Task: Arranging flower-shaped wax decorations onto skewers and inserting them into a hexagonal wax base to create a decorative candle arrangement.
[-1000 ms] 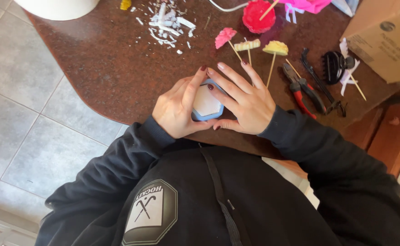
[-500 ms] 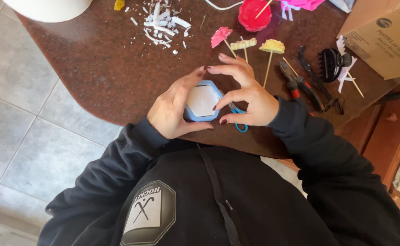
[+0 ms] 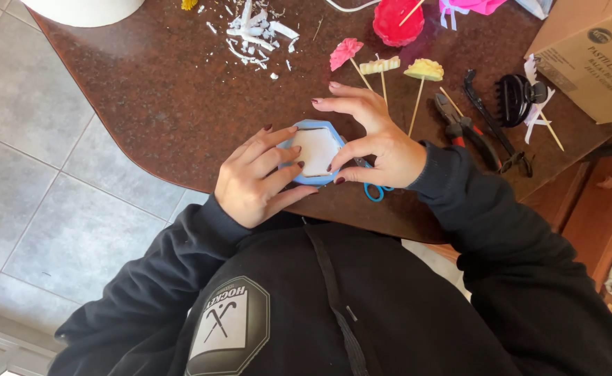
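1. My left hand (image 3: 253, 182) and right hand (image 3: 375, 139) both close around a blue hexagonal mould (image 3: 314, 151) with a pale filling; the left hand's fingers curl over its near-left edge, the right hand's thumb and fingertips pinch its right side.
2. The mould sits between my two hands, resting on the brown surface (image 3: 173, 97), close to the rounded edge in front of me.
3. I judge that an uneven squeeze could crack the pale filling or send the mould over that edge; the grip is on its rim only.
4. Blue-handled scissors (image 3: 372, 186) lie under my right hand, touching the palm; a sudden shift could snag them.
5. Just beyond my right hand lie small shapes on sticks (image 3: 382, 66) and pliers (image 3: 459, 129); a sweeping wrist could knock them.
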